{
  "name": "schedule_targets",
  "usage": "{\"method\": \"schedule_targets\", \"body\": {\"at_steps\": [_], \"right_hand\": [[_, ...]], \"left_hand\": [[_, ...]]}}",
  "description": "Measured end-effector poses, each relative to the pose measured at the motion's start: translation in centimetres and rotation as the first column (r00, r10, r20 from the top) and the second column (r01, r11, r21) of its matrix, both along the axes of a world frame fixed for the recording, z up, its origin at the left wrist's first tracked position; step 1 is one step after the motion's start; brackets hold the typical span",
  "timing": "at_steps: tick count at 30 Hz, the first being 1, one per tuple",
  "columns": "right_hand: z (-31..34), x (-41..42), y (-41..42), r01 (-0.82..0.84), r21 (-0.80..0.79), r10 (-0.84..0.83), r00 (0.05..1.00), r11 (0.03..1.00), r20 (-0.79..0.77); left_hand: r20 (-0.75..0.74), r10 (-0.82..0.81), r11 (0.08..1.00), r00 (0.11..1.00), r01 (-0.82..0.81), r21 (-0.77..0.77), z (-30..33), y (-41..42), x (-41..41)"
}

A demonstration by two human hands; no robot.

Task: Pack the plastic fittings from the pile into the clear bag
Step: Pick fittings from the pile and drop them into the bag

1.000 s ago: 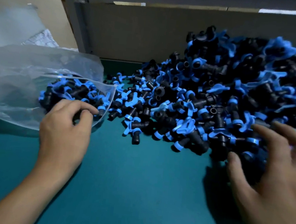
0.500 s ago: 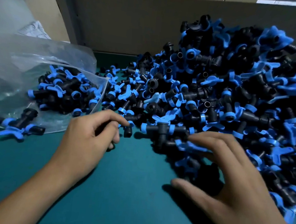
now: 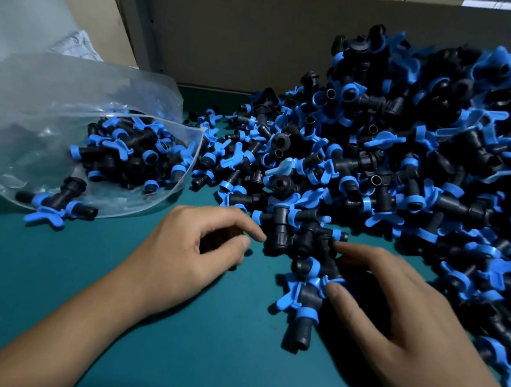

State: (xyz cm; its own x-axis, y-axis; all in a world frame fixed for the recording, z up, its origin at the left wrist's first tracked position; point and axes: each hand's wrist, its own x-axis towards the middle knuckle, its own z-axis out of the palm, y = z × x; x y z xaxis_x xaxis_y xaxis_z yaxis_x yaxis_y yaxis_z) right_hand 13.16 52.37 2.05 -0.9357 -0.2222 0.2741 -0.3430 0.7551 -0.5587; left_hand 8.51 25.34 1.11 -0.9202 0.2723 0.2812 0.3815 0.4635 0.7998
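Both hands are down at the near edge of the pile, centre of the frame. The left hand is loosely curled, forefinger tip just touching a black tee fitting, thumb tucked below it; nothing is gripped. The right hand is spread, fingers resting against a small cluster of fittings drawn out onto the green worktop, with no fitting enclosed yet.

Risks are judged as follows. A scoop of several pieces between the two hands could shed some on the way left, since the blue wing handles interlock and then release unpredictably. Pieces could be dragged along from the tall heap at right, and part of the slope could be brought sliding down. The mouth of the clear bag lies slack and low at left of the frame, so a load could be caught on the rim or the film pushed shut.

The bag is partly filled with black-and-blue fittings, heaped toward its mouth. One fitting lies at the lower left lip, its blue handle apparently outside the film; whether its body is inside cannot be told. The bulk remains unpacked.
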Motion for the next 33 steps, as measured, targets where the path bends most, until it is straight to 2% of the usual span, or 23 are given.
{"method": "schedule_targets", "body": {"at_steps": [7,10,12,14,19,22,25,29,33], "right_hand": [[0.1,-0.1,0.1,0.06,-0.198,-0.085,0.99,0.978,-0.117],[-0.2,-0.2,-0.2,0.049,-0.256,-0.09,0.985,0.965,-0.15],[-0.5,-0.2,-0.2,0.024,-0.23,-0.06,0.987,0.973,-0.15],[-0.6,-0.4,0.1,0.027,-0.173,-0.05,0.991,0.984,-0.128],[-0.4,-1.2,0.5,-0.002,-0.019,0.002,0.999,1.0,0.032],[-0.3,-1.3,0.4,-0.04,0.008,0.039,0.998,0.999,0.049],[-0.4,-1.3,0.5,-0.048,0.006,0.048,0.997,0.999,0.061],[-0.9,-1.3,0.8,-0.023,-0.106,0.032,0.996,0.994,0.083],[-1.0,-1.3,0.7,-0.053,-0.278,0.092,0.987,0.959,0.129]], "left_hand": [[-0.059,-0.16,0.987,0.985,0.161,0.008,0.1,1.2,0.6],[-0.2,-0.167,0.978,0.965,0.137,-0.156,-0.4,2.4,0.5],[-0.278,-0.12,0.973,0.953,0.057,-0.224,-0.7,3.0,0.3],[-0.298,-0.08,0.974,0.951,0.011,-0.226,-0.9,3.0,0.3],[-0.316,-0.027,0.955,0.948,-0.069,-0.289,-0.9,2.4,0.1],[-0.277,-0.069,0.933,0.958,-0.036,-0.358,-1.0,2.2,-0.1],[-0.258,-0.084,0.935,0.962,-0.013,-0.355,-1.0,2.1,-0.2],[-0.252,-0.099,0.954,0.963,0.02,-0.298,-0.8,2.1,-0.1],[-0.34,-0.12,0.961,0.933,0.023,-0.276,-0.4,2.4,0.1]]}}
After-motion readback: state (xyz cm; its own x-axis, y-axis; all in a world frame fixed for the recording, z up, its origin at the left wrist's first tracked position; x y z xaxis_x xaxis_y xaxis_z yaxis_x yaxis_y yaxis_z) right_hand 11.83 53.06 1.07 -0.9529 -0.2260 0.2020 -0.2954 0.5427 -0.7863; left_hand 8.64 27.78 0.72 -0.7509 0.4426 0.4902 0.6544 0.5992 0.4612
